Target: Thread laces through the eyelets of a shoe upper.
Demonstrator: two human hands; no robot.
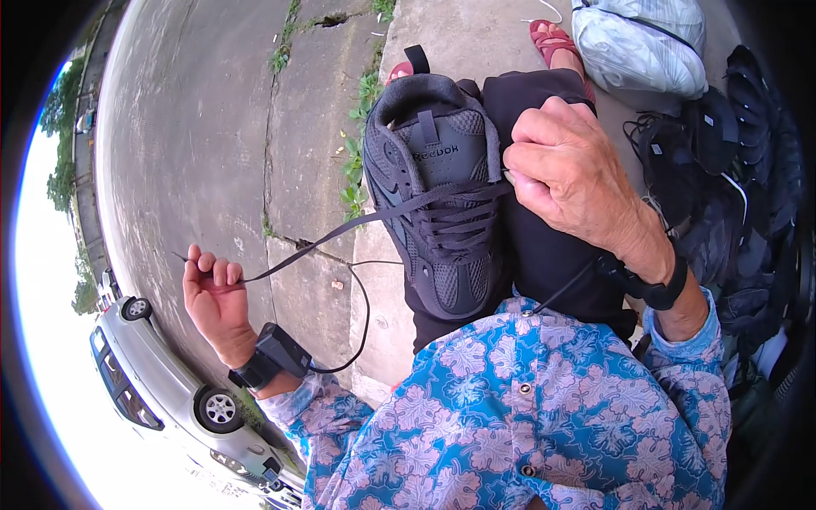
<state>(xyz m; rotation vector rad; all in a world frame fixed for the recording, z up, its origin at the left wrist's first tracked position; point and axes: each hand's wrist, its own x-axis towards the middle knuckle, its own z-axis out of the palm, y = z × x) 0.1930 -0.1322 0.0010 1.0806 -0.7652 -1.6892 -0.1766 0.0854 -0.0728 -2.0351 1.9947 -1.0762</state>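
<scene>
A dark grey sneaker [433,212] rests on my lap, its toe toward me and its open collar away. Its black shoelace [323,238] is threaded in rows over the lower tongue. One long length of that lace stretches out to the left, where my left hand [217,297] has its fingers curled round it, with a short tip poking past them. At the sneaker's right edge, my right hand [569,174] is closed with thumb and fingers pinched on the lace by the upper eyelets. The exact grip there is partly hidden by the fingers.
Many black shoes [714,144] lie heaped on the right. Beyond my knees sits a stuffed white plastic bag [642,47] tied with dark cord. A thin black cable [367,314] hangs from my left wrist device [285,348]. Weeds [353,161] line the pavement crack; a silver car [161,374] stands left.
</scene>
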